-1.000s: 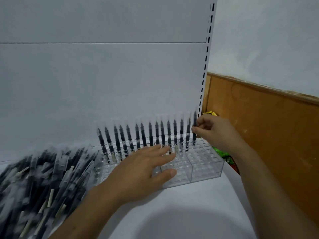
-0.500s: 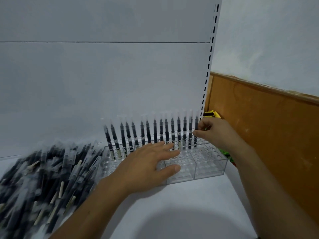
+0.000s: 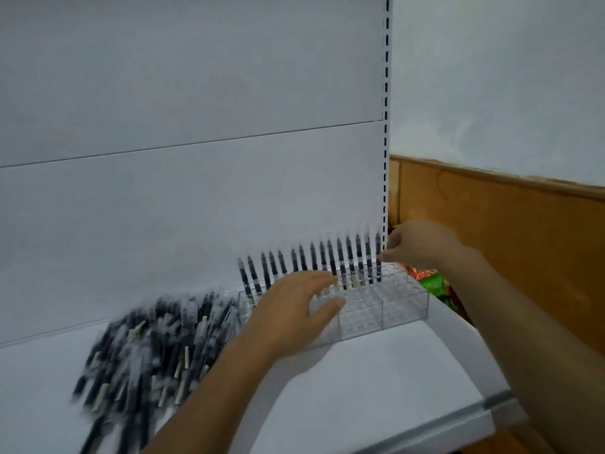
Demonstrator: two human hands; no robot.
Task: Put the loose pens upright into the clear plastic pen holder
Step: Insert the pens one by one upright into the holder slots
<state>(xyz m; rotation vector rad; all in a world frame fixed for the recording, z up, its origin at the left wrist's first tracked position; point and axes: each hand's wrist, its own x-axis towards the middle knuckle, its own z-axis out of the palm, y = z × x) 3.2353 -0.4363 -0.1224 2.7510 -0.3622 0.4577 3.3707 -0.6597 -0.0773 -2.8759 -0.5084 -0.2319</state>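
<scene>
The right hand (image 3: 422, 247) is still pinching the end pen (image 3: 378, 257), now sitting level with its row in the pen holder (image 3: 393, 306). The left hand (image 3: 291, 309) is lying flat, steadying it, while the loose pens (image 3: 147, 348) are waiting just beside it.
</scene>
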